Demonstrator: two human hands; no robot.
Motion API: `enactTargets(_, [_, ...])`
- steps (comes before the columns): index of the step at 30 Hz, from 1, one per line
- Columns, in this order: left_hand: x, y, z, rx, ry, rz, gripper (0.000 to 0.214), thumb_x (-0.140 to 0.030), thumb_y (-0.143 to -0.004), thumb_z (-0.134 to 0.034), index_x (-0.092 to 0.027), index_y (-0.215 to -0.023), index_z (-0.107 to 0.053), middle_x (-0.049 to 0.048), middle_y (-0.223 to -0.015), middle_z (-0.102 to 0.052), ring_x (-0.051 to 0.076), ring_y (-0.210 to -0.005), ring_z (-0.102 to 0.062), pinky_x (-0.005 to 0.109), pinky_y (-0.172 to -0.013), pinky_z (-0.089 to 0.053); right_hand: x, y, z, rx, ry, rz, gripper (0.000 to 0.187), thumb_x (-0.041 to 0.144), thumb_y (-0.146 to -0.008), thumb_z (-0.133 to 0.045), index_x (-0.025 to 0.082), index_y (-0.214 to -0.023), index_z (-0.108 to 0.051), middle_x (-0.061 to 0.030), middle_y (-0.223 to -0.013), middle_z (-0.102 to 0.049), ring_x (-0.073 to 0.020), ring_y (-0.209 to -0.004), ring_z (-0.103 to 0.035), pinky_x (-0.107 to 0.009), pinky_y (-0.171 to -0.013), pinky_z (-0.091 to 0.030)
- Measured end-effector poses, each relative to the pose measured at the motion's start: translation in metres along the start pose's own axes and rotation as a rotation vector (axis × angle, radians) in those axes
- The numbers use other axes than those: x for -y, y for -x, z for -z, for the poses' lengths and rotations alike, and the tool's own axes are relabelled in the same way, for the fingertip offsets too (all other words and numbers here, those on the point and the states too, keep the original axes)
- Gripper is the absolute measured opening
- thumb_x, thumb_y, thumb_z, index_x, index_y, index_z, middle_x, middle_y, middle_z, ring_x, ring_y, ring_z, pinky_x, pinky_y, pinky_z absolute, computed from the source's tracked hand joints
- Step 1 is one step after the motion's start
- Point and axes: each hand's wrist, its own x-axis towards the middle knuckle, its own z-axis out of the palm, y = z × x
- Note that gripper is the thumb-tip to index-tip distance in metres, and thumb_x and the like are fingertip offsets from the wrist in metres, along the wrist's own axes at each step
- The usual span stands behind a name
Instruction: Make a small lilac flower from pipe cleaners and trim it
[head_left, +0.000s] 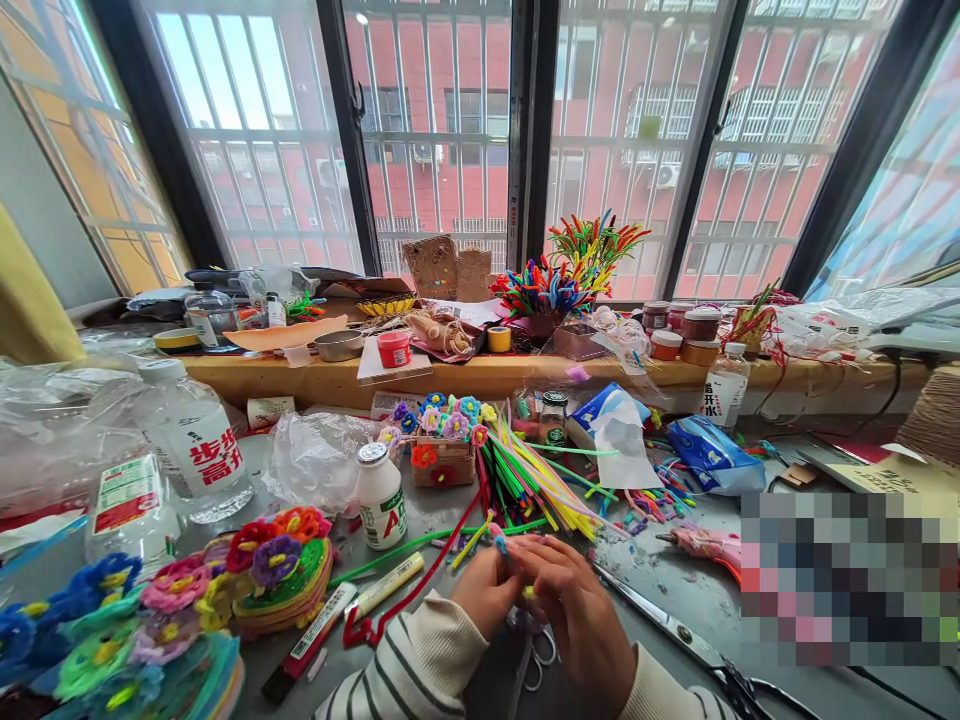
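My left hand (pixel 486 592) and my right hand (pixel 576 612) meet at the front middle of the table, fingers pinched together. Between the fingertips is a pipe cleaner (pixel 500 543), of which small blue and yellow bits show; the fingers hide most of it. Just beyond lies a fanned bundle of long pipe cleaners (pixel 525 480) in green, yellow, pink and black. A bent red pipe cleaner (pixel 420 588) lies left of my left hand. White loops (pixel 541 660) show below my hands, partly covered. Large scissors (pixel 675 630) lie to the right of my right hand.
Pipe-cleaner flowers on round pads (pixel 285 580) fill the left front. A flower-filled box (pixel 444 465), a white bottle (pixel 381 500), water bottles (pixel 196 445) and a glue gun (pixel 705 545) stand or lie around. Jars and bundles crowd the wooden sill (pixel 465 375). The right is pixelated.
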Motion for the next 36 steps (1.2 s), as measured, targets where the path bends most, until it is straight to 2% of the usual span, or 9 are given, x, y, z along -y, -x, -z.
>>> enactTargets(3, [0.002, 0.001, 0.000, 0.037, 0.052, 0.000, 0.055, -0.042, -0.052, -0.063, -0.013, -0.098, -0.054, 0.0141, -0.102, -0.056, 0.027, -0.098, -0.047, 0.040, -0.088, -0.032, -0.001, 0.002, -0.001, 0.017, -0.001, -0.011, 0.030, 0.008, -0.079, -0.037, 0.021, -0.107, -0.035, -0.0065, -0.110, -0.052, -0.0173, -0.104, -0.044, -0.039, -0.086, -0.035])
enactTargets(7, [0.003, 0.003, 0.001, 0.033, -0.028, -0.037, 0.048, -0.041, -0.062, -0.055, -0.014, -0.102, -0.052, 0.0129, -0.105, -0.054, 0.025, -0.099, -0.047, 0.039, -0.088, -0.032, 0.000, 0.001, -0.001, 0.017, -0.015, -0.012, 0.027, 0.008, -0.078, -0.039, 0.020, -0.103, -0.037, -0.0070, -0.111, -0.052, -0.0175, -0.104, -0.043, -0.038, -0.086, -0.036])
enactTargets(12, [0.002, 0.003, 0.003, 0.028, -0.160, -0.041, 0.037, -0.036, -0.071, -0.045, -0.016, -0.100, -0.053, 0.0105, -0.090, -0.060, 0.021, -0.080, -0.057, 0.031, -0.064, -0.045, 0.003, -0.001, 0.001, -0.011, -0.030, -0.015, 0.024, 0.009, -0.080, -0.036, 0.020, -0.101, -0.040, -0.0080, -0.110, -0.052, -0.0178, -0.103, -0.045, -0.038, -0.085, -0.037])
enactTargets(18, [0.006, 0.002, 0.001, 0.014, -0.316, 0.017, 0.037, -0.044, -0.072, -0.036, -0.014, -0.077, -0.059, 0.0038, -0.060, -0.059, 0.013, -0.048, -0.054, 0.023, -0.044, -0.041, 0.008, -0.003, 0.003, -0.092, -0.155, -0.092, 0.011, 0.012, -0.081, -0.034, 0.021, -0.082, -0.041, -0.0089, -0.106, -0.054, -0.0180, -0.099, -0.047, -0.037, -0.079, -0.042])
enactTargets(22, [0.004, 0.002, 0.004, -0.083, -0.363, 0.076, 0.041, -0.045, -0.073, -0.032, -0.012, -0.083, -0.053, 0.0033, -0.061, -0.056, 0.012, -0.044, -0.052, 0.023, -0.044, -0.038, 0.007, -0.001, 0.003, -0.231, -0.209, -0.243, 0.009, 0.017, -0.082, -0.032, 0.020, -0.078, -0.040, -0.0095, -0.097, -0.055, -0.0188, -0.093, -0.050, -0.036, -0.075, -0.042])
enactTargets(26, [0.000, 0.006, 0.011, -0.200, -0.635, 0.063, 0.036, -0.043, -0.062, -0.052, -0.011, -0.079, -0.053, -0.0039, -0.047, -0.043, 0.011, -0.044, -0.044, 0.021, -0.042, -0.033, -0.002, 0.002, 0.002, -0.264, -0.305, -0.489, 0.009, 0.024, -0.081, -0.035, 0.019, -0.077, -0.042, -0.0049, -0.074, -0.055, -0.0150, -0.065, -0.054, -0.027, -0.057, -0.045])
enactTargets(30, [-0.007, 0.009, 0.008, -0.136, -0.642, 0.083, 0.041, -0.039, -0.055, -0.061, -0.012, -0.084, -0.052, -0.0044, -0.050, -0.045, 0.010, -0.046, -0.041, 0.021, -0.044, -0.033, -0.008, 0.004, 0.000, -0.218, -0.422, -0.674, 0.015, 0.031, -0.078, -0.042, 0.017, -0.072, -0.044, 0.0000, -0.057, -0.050, -0.0126, -0.050, -0.049, -0.024, -0.048, -0.041])
enactTargets(33, [-0.008, 0.009, 0.004, -0.111, -0.540, 0.079, 0.037, -0.034, -0.057, -0.060, -0.012, -0.084, -0.052, 0.0001, -0.063, -0.053, 0.010, -0.051, -0.045, 0.021, -0.048, -0.036, -0.010, 0.006, -0.002, -0.186, -0.512, -0.721, 0.017, 0.033, -0.077, -0.044, 0.017, -0.072, -0.045, 0.0006, -0.056, -0.050, -0.0117, -0.048, -0.047, -0.023, -0.047, -0.040])
enactTargets(36, [-0.004, 0.007, 0.003, -0.082, -0.432, 0.079, 0.028, -0.037, -0.061, -0.056, -0.011, -0.073, -0.053, 0.0016, -0.062, -0.053, 0.011, -0.052, -0.047, 0.023, -0.050, -0.039, -0.009, 0.007, -0.004, -0.167, -0.573, -0.734, 0.017, 0.033, -0.076, -0.046, 0.016, -0.071, -0.045, 0.0012, -0.056, -0.049, -0.0108, -0.047, -0.046, -0.022, -0.046, -0.038])
